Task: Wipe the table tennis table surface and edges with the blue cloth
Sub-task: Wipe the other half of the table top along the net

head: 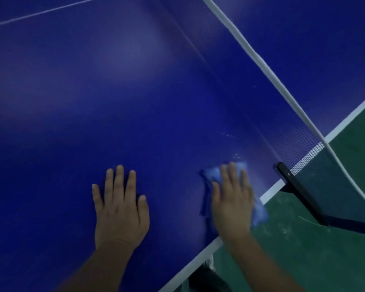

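The two forearms enter from the lower edge of the view and are the nearest items. The left hand (119, 205) lies flat on the table surface (76, 106), fingers straight and slightly spread, holding nothing; it appears to serve as a brace. The right hand (232, 199) lies flat on the blue cloth (213, 175), fingers extended and close together, pressing the cloth down rather than gripping it. The cloth sits on the playing surface near the white side edge (270, 191), just beside the net (287, 114) and its black post clamp (293, 188). Part of the cloth overhangs the edge on the little-finger side.

The step in hand is judged to be wiping the corner area where net and side edge meet. Faint pale marks (228, 135) show on the surface ahead of the cloth, toward the net.

Hazards from this position:
- The cloth is held by palm pressure only. A stroke toward the edge could let the overhanging part drag the cloth off onto the green floor (303, 249).
- A stroke toward the net could snag the cloth or fingertips in the mesh or strike the clamp.
- The cloth is bunched; uneven contact could leave streaks.
- Weight on the left hand could leave prints on the surface.
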Action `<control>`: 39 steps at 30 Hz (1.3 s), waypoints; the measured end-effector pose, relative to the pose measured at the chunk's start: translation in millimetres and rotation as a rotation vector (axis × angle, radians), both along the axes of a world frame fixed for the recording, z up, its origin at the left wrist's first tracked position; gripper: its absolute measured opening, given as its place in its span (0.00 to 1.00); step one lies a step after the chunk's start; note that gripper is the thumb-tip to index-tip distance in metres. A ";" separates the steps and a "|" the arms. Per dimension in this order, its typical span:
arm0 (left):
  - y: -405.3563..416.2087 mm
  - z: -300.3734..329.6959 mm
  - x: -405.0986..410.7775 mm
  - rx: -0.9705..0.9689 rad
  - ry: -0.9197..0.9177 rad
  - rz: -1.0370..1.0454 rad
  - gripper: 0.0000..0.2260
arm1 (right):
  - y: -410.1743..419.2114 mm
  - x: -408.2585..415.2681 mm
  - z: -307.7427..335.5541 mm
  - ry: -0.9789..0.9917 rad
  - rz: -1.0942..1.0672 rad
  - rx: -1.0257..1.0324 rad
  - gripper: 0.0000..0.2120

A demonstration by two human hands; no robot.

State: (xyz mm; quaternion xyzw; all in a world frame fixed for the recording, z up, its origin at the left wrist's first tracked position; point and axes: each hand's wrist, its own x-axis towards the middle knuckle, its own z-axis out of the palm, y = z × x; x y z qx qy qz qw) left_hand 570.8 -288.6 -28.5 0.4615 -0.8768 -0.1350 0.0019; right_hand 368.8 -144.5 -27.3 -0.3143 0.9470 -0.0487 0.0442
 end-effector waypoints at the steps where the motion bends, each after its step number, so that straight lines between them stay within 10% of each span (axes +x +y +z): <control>1: 0.0 -1.0 -0.3 0.001 -0.015 -0.001 0.28 | 13.0 1.2 1.2 -0.006 -0.062 0.000 0.26; 8: -1.2 -1.1 -1.2 -0.009 -0.070 -0.012 0.28 | -107.7 51.2 2.6 -0.072 0.519 -0.062 0.25; 18: -2.9 -2.4 2.0 -0.009 -0.122 -0.032 0.28 | -385.6 -56.6 9.4 -0.070 0.260 -0.057 0.27; 28: -4.0 0.7 0.3 0.061 -0.142 -0.041 0.30 | -273.3 -100.0 8.0 -0.003 -0.058 -0.032 0.27; 34: -1.7 -1.6 0.3 0.036 -0.160 -0.055 0.29 | -365.0 -73.0 14.2 -0.061 0.362 -0.024 0.26; 39: -0.2 -2.4 1.6 0.005 -0.132 -0.047 0.29 | -328.7 -119.2 10.0 -0.029 0.076 -0.028 0.25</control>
